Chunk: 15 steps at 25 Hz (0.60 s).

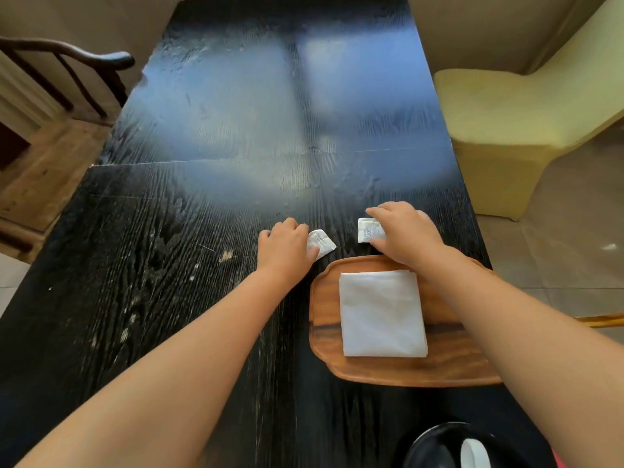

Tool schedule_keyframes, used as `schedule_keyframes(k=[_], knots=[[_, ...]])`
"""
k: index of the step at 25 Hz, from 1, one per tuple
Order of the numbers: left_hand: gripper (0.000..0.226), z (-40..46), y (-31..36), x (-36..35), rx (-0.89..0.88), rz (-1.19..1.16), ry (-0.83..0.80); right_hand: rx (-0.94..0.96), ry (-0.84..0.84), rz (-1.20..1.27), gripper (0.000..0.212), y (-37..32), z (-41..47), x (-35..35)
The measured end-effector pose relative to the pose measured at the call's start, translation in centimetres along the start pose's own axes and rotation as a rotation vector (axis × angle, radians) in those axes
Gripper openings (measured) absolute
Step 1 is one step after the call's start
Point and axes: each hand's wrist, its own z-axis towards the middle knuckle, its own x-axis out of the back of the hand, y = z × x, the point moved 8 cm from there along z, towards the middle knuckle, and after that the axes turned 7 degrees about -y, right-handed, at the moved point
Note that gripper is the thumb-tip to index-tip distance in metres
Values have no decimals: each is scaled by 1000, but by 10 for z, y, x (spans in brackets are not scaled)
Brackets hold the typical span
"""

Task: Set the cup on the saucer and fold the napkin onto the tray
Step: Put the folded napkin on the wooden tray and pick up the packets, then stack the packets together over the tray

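Note:
A white napkin [382,314] lies folded into a rectangle on the wooden tray [324,312] near the table's right edge. Just beyond the tray, my left hand [285,246] grips a small white sachet [322,243] on the table. My right hand [403,231] pinches a second small white sachet [366,230] beside it. At the bottom edge a black saucer [429,447] shows with a white cup [474,454] on it, partly cut off by the frame and my right arm.
The black wooden table [202,231] stretches far ahead. A dark wooden chair [67,72] stands at the left. A yellow upholstered chair [513,130] stands at the right.

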Motion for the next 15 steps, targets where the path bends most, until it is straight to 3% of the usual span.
schedule_keyframes(k=[4,10,13,15], knots=[[37,2,1,-3,10,-66,-13,6,1,-11,35,1,2,-4],[22,0,-23,-14,163,-453,-60,123,56,-133,12,-12,-5,-4],[12,-11,-35,-9,189,-567,9,88,76,-118,15,-9,-10,0],[13,-22,-43,4,215,-615,68,-1,147,31,21,2,-17,11]])
